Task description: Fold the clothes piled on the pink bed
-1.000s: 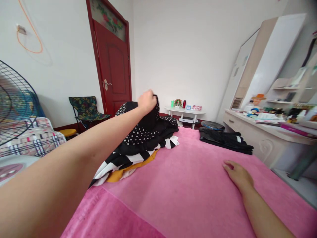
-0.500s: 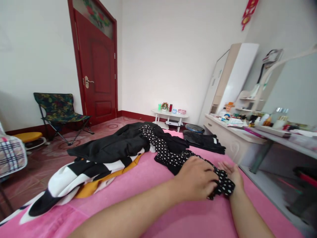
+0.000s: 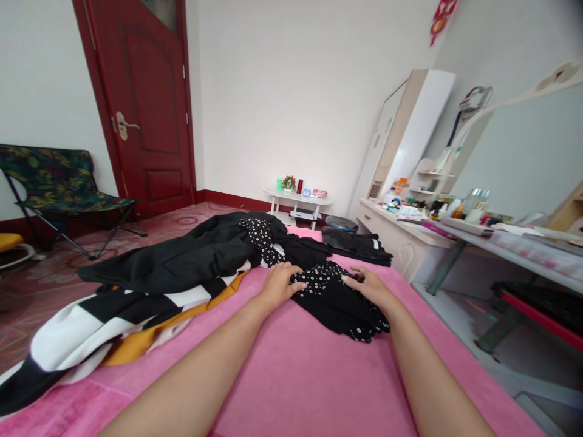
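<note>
A black garment with white polka dots [image 3: 330, 303] lies on the pink bedspread [image 3: 291, 376], partly spread, its dotted trim showing along the upper and lower edges. My left hand [image 3: 279, 286] grips its upper left edge, thumb and fingers on the dotted cloth. At the upper right edge, my right hand [image 3: 372, 288] pinches the cloth between thumb and fingers. A dotted strip of fabric [image 3: 259, 237] stretches up and left over the dark clothes.
A pile of black clothes [image 3: 182, 255] lies to the left, above a white, black and mustard garment [image 3: 150, 321]. Folded black clothing [image 3: 357, 246] rests at the far right of the bed. A cluttered dressing table [image 3: 410, 224] stands to the right.
My hands have moved left and apart. The bunched dotted cloth between them now lies flatter on the bed. The view has shifted to the right.
</note>
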Action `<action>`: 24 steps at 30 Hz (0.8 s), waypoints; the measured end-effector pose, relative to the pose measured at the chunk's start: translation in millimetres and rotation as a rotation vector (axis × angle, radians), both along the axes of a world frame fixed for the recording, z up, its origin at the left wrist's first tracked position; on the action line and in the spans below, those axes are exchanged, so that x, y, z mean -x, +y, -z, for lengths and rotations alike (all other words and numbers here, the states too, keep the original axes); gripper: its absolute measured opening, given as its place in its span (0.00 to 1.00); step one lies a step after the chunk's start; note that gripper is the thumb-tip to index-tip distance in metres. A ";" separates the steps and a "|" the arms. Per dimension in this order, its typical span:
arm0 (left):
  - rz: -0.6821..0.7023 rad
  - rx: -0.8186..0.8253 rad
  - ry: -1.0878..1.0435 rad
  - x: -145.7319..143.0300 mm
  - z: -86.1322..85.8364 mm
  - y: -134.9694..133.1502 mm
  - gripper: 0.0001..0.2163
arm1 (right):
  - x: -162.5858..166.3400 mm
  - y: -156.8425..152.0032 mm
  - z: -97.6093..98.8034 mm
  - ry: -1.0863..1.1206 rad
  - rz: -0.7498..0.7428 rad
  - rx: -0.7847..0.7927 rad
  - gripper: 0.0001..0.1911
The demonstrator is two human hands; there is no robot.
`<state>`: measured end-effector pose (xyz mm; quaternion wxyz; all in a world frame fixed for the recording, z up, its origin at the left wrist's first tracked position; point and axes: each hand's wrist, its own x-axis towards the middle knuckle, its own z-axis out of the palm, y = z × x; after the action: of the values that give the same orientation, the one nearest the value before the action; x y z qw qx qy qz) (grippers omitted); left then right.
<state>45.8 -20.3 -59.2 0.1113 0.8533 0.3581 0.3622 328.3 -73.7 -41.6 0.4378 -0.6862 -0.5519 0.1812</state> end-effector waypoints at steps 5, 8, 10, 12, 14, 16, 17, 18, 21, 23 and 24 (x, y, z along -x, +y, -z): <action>0.055 -0.010 -0.247 2.4 -11.0 -4.6 0.05 | 18.4 -12.9 -17.9 -0.370 -0.016 0.153 0.18; -0.163 -0.014 -0.427 12.8 -18.2 0.0 0.08 | 17.9 -16.0 -28.9 -0.097 0.070 -0.021 0.13; -0.287 -0.008 -0.504 20.5 -22.1 5.0 0.08 | 17.6 -17.2 -38.7 0.203 0.202 -0.240 0.16; -0.342 -0.004 -0.539 25.4 -24.9 8.6 0.06 | 21.5 -20.1 -51.5 0.465 0.330 -0.424 0.20; -0.331 -0.020 -0.569 26.0 -27.6 9.0 0.05 | 31.8 -26.7 -67.8 0.567 0.416 -0.561 0.20; -0.275 -0.052 -0.614 22.6 -32.9 5.7 0.05 | 47.9 -37.8 -87.6 0.527 0.464 -0.687 0.19; -0.244 -0.068 -0.642 19.9 -37.3 3.0 0.05 | 57.0 -45.1 -98.3 0.480 0.476 -0.760 0.19; -0.216 -0.082 -0.676 17.0 -43.4 -0.5 0.04 | 65.7 -53.6 -109.0 0.433 0.486 -0.837 0.19; -0.119 -0.118 -0.805 8.4 -71.1 -16.2 0.03 | 81.7 -83.5 -136.0 0.297 0.519 -1.094 0.19; -0.022 -0.118 -0.902 4.2 -94.8 -32.9 0.01 | 79.5 -102.2 -144.9 0.219 0.458 -1.115 0.20; 0.038 -0.103 -0.950 2.7 -106.8 -43.6 0.01 | 75.0 -109.3 -145.8 0.191 0.388 -1.051 0.21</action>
<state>43.1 -63.9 47.6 0.2269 0.6041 0.2336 0.7273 253.3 -183.0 104.2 0.7938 -0.4455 -0.3895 -0.1403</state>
